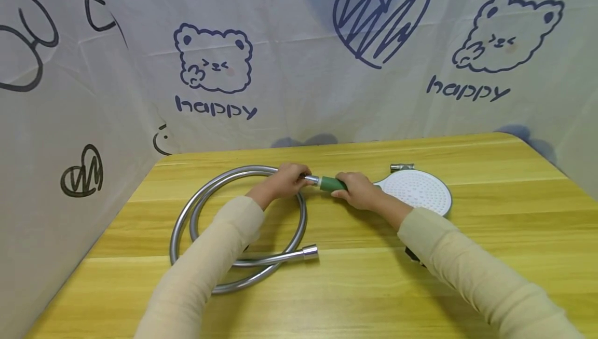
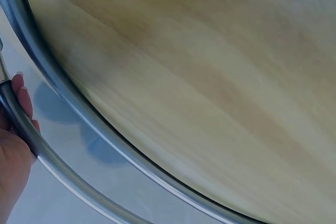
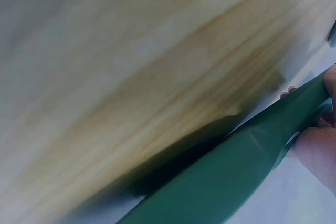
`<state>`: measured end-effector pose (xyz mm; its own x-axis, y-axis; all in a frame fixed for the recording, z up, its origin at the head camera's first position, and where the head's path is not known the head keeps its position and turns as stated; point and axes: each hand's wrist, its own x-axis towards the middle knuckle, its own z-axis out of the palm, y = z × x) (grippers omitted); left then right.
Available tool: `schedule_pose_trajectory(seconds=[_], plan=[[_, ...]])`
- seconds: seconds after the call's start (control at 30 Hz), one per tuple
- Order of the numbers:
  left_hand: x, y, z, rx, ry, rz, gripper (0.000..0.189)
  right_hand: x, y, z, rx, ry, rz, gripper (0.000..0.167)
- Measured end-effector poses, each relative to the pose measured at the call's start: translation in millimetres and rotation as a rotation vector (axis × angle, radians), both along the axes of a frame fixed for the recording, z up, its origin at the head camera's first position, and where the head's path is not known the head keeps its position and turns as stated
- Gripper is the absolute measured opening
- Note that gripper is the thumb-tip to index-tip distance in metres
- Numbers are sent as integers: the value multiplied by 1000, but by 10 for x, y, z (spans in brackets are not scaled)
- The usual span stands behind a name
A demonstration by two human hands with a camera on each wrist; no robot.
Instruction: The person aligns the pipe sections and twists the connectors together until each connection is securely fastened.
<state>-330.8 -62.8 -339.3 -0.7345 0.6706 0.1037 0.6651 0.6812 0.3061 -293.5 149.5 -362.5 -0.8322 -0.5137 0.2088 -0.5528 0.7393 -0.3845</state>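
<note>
My right hand [image 1: 357, 190] grips the green handle of a shower head [image 1: 417, 191], whose white, dotted spray face points up. In the right wrist view the green back of the shower head [image 3: 210, 182] fills the lower part. My left hand [image 1: 288, 179] holds one end of a silver shower hose [image 1: 179, 225] against the end of that handle, where a chrome collar shows. In the left wrist view the fingers curl round the hose [image 2: 63, 174]. The hose lies in loops on the table, its other end, a chrome nut [image 1: 310, 252], near the middle. Whether the thread is engaged is hidden.
A small chrome fitting [image 1: 402, 167] lies behind the shower head. Some small black thing [image 1: 413, 256] shows partly from under my right sleeve. The wooden table [image 1: 355, 297] meets a white cloth [image 1: 299, 84] with drawings at its back edge.
</note>
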Motion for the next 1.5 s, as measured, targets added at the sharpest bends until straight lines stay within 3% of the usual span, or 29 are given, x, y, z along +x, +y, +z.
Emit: schedule_pose_trajectory(seconds=[0.8, 1.2, 1.5], plan=[[17, 11, 1, 7, -13, 41, 22, 17, 10, -10, -42, -60, -33, 32], [31, -9, 29, -8, -20, -17, 25, 34, 1, 6, -59, -78, -64, 32], [20, 11, 9, -14, 0, 22, 24, 25, -1, 7, -45, -65, -62, 32]])
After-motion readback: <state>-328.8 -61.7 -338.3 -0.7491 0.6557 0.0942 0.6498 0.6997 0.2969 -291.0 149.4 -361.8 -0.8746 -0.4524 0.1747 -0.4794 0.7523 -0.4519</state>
